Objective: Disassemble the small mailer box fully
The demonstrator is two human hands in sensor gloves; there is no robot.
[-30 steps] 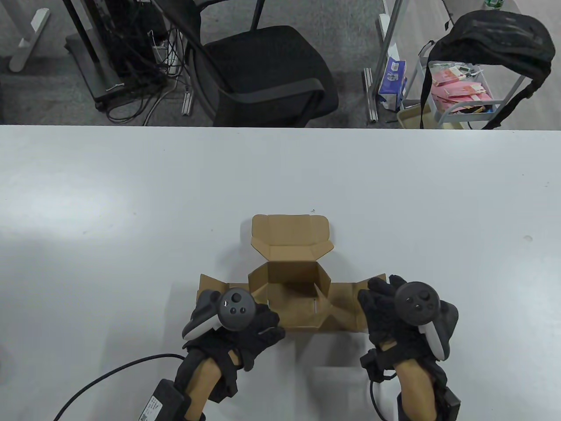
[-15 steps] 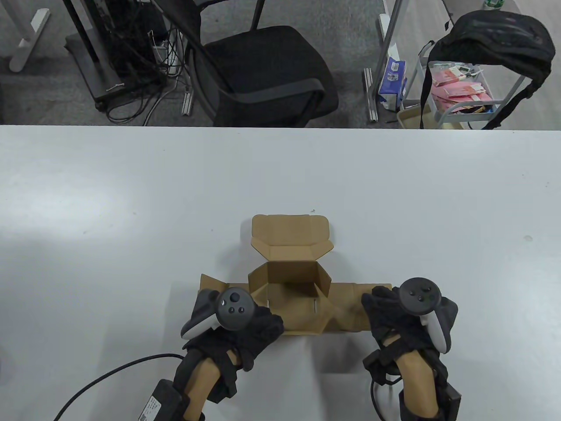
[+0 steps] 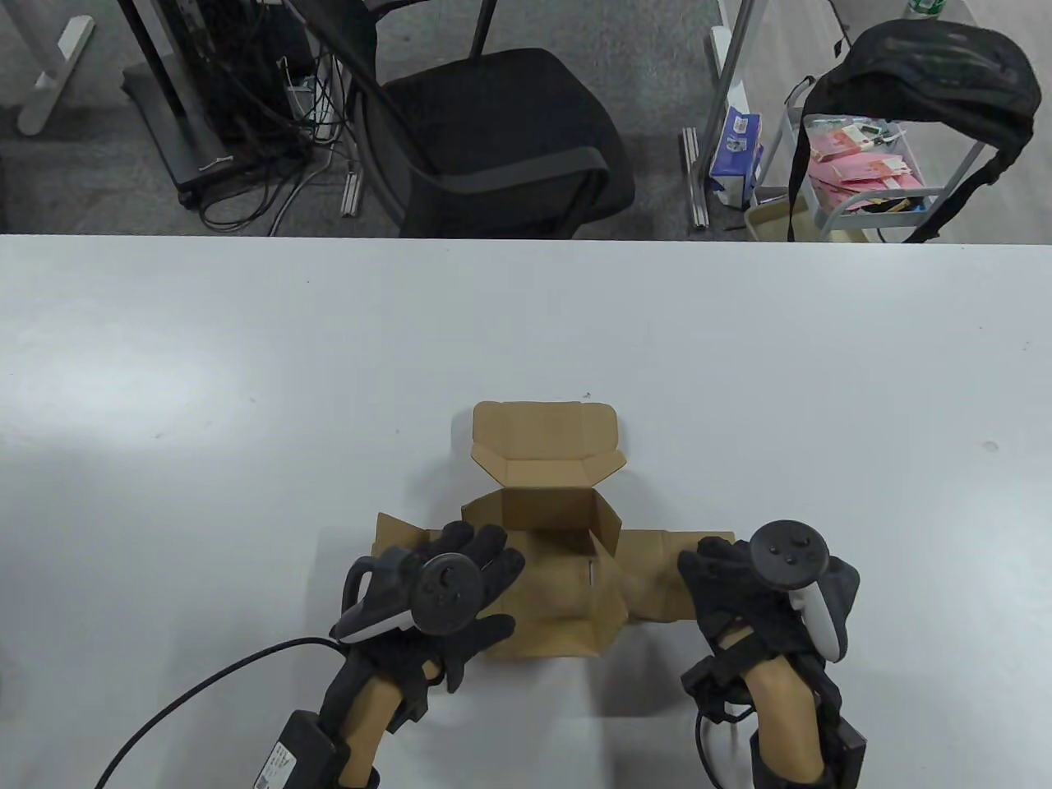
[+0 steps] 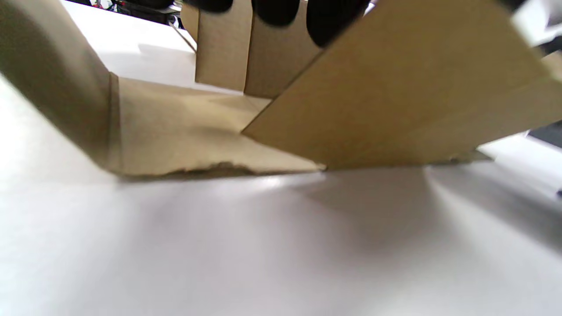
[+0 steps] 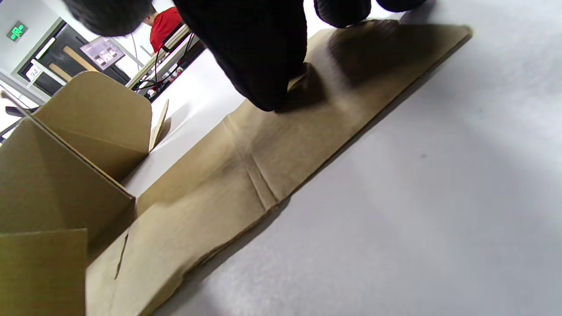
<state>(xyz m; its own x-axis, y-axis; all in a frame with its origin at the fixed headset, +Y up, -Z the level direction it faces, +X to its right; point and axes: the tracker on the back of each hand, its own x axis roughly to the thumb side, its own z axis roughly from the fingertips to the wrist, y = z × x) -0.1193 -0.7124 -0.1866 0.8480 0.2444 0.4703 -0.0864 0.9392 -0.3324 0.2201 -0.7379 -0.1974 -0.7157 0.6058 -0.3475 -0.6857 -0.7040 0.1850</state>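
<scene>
Half-unfolded cardboard box (image 3: 546,567) is lying near the table's (image 3: 246,370) front edge, looking light and creasable, so I'd grip panel edges; left hand (image 3: 444,596) is spreading fingers over the front flap, right hand (image 3: 740,588) pressing the side wing flat.

I see bright overhead light glaring off the glossy white table (image 3: 246,345) left of the brown cardboard mailer box (image 3: 546,485); wrist views blur.

At the lower left of the table view, the left hand (image 3: 448,588) is covering the box's (image 3: 567,542) left flap (image 3: 390,530), hiding any contact. In the left wrist view, fingertips (image 4: 331,15) are being cut off by the top edge. The right hand (image 3: 740,592) is hiding the right flap's (image 3: 653,579) outer end.
</scene>
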